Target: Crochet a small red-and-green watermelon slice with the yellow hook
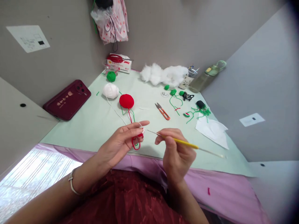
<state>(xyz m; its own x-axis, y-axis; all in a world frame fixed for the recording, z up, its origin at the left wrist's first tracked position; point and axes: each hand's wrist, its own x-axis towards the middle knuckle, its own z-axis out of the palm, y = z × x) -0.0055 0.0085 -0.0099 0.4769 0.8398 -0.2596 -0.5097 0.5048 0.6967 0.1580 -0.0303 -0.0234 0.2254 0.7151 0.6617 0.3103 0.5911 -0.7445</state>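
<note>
Your left hand (pixel 121 143) pinches the small crochet piece (pixel 141 132) with its red yarn (pixel 135 143) looped below, above the table (pixel 93 124) edge, so your right hand (pixel 176 154), fingers closed around the hook (pixel 184 143) (pencil-style), can reach it.

Yellow-handled crochet hook (pixel 184 143), tiny red-white piece (pixel 141 132)
</note>
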